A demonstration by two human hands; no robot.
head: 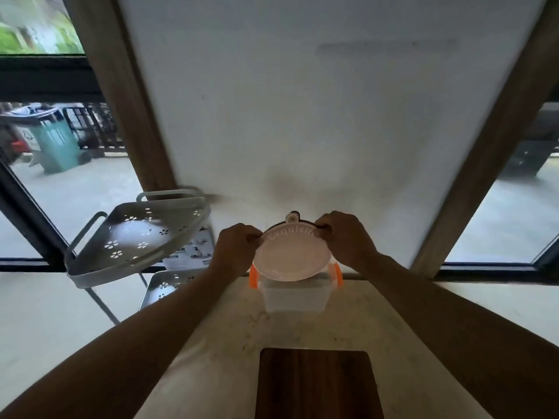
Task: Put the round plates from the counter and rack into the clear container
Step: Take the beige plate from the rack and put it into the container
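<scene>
Head view: I see 2 hands holding 1 round plate above the clear container, which sits on the pale worktop against the white wall. My left hand is closed on the plate's left rim, and my right hand is closed on its right rim. The plate is tilted with its face toward me and raised lettering along its top edge. Orange latches flank the container. A dark wooden board lies nearer me. A grey perforated rack stands left of the worktop.
</scene>
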